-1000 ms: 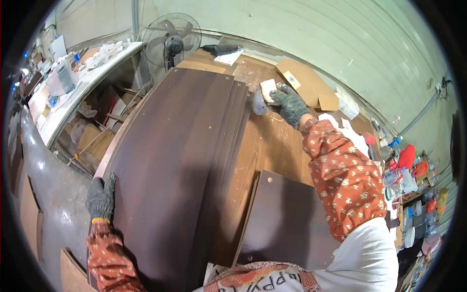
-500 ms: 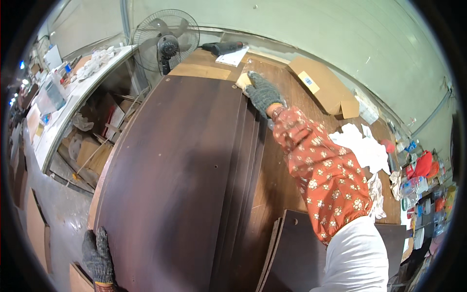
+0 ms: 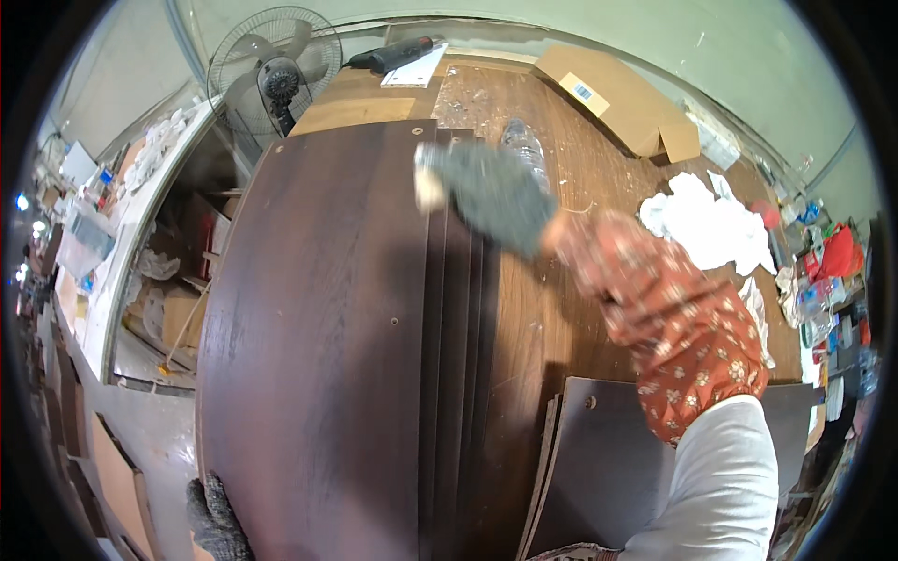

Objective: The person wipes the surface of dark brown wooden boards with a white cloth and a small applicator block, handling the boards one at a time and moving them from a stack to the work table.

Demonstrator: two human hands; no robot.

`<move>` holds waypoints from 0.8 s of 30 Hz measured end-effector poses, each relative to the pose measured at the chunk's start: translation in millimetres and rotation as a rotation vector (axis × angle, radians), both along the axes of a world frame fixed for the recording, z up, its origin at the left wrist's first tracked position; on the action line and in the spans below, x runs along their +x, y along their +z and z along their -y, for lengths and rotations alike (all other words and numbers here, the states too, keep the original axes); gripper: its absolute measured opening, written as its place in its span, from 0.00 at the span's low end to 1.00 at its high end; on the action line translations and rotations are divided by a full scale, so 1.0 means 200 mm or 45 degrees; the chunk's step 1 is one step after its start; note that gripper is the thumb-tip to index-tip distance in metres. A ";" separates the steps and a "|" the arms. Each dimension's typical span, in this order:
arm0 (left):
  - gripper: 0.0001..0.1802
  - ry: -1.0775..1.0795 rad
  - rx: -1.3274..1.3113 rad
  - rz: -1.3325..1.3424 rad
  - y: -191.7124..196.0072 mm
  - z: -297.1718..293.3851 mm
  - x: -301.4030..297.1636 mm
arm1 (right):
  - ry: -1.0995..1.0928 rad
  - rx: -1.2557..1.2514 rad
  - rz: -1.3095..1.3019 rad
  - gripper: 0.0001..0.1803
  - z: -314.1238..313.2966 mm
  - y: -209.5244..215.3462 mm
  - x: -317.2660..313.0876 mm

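A stack of dark brown wood-grain panels point(image 3: 327, 280) lies on the brown worktable, its right edges stepped like stairs. My right hand point(image 3: 491, 196), in a grey knit glove and smeared by motion, is closed on a cream-coloured pad point(image 3: 430, 192) over the upper right edge of the top panel. Whether the pad is cloth or sponge I cannot tell. At the lower left, my left hand point(image 3: 220, 524), gloved too, rests with fingers extended against the stack's left edge. A clear plastic bottle point(image 3: 526, 150) lies just beyond my right hand.
Smaller dark panels point(image 3: 608, 467) lie at lower right. A cardboard box point(image 3: 608, 103), white cloths point(image 3: 706, 220) and a dark power tool point(image 3: 393, 56) are on the worktable point(image 3: 524, 327). A fan point(image 3: 279, 79) stands at the far left, near a cluttered white bench point(image 3: 131, 206).
My right hand has moved from the far corner of the stack back toward me and left, carrying the pad, uncovering the bottle. The view has shifted; my left hand stays by the left edge.
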State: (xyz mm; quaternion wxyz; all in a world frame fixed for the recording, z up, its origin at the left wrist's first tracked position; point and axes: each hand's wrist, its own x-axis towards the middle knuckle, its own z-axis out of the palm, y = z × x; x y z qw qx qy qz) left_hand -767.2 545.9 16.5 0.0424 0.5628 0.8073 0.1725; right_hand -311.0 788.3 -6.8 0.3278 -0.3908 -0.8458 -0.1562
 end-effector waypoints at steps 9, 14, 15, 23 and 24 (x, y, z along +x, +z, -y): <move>0.30 -0.017 0.040 -0.017 -0.04 0.03 -0.05 | -0.019 -0.178 -0.079 0.17 0.05 -0.06 0.02; 0.31 -0.007 0.020 0.109 0.01 0.00 0.04 | 0.501 -0.310 -0.071 0.16 0.82 0.07 -0.19; 0.31 0.039 0.012 0.120 0.04 0.00 0.06 | 0.504 -0.301 -0.100 0.16 0.77 0.04 -0.18; 0.34 0.049 -0.011 0.109 -0.01 0.02 0.03 | -0.359 -0.375 0.207 0.16 -0.23 0.05 0.24; 0.34 0.058 -0.044 0.137 -0.02 0.03 0.01 | -0.450 -0.272 0.034 0.17 -0.24 0.07 0.23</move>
